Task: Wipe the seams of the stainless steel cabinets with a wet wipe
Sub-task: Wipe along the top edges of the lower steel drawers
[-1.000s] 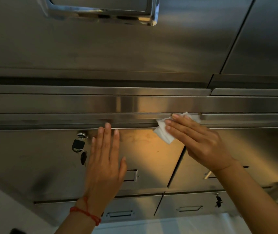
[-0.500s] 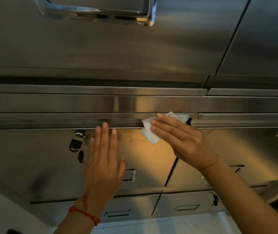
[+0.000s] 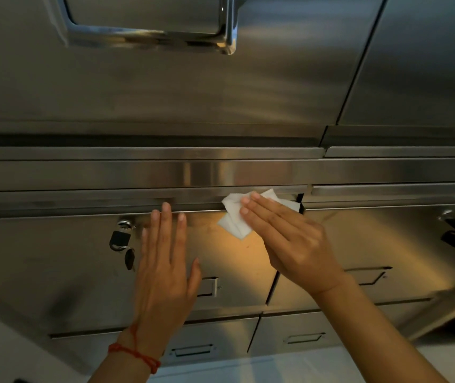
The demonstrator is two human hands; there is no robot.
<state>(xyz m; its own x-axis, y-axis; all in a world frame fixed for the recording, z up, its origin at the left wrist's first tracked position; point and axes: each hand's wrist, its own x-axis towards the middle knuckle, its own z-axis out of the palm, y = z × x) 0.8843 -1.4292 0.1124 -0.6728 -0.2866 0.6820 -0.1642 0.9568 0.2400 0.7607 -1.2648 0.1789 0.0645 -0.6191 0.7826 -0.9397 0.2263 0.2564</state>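
The right hand [image 3: 289,241] lies flat, fingers straight and close together, pressing a white wet wipe [image 3: 237,217] against the stainless steel cabinets [image 3: 165,92]. The wipe sits crumpled on the horizontal seam [image 3: 110,212] that runs above the upper drawer fronts, its upper edge on the steel strip over the seam and its lower corner hanging onto the drawer face. It lies just left of the dark vertical gap [image 3: 300,203] between two neighbouring drawers. The fingertips cover the middle of the wipe; nothing is curled round it.

The left hand [image 3: 165,269] is open too, palm flat against the left drawer front [image 3: 55,258], fingers straight and pointing up, the longest fingertip reaching the same seam. It holds nothing. A red string bracelet [image 3: 135,355] circles that wrist.

Just left of the left hand, a small black padlock [image 3: 120,239] hangs from a lock on the drawer, with a key [image 3: 129,258] dangling beneath it. A second lock [image 3: 452,228] shows on the far right drawer. Recessed pull handles [image 3: 367,275] mark the drawer fronts below. A large chrome handle [image 3: 151,34] sits on the upper door.
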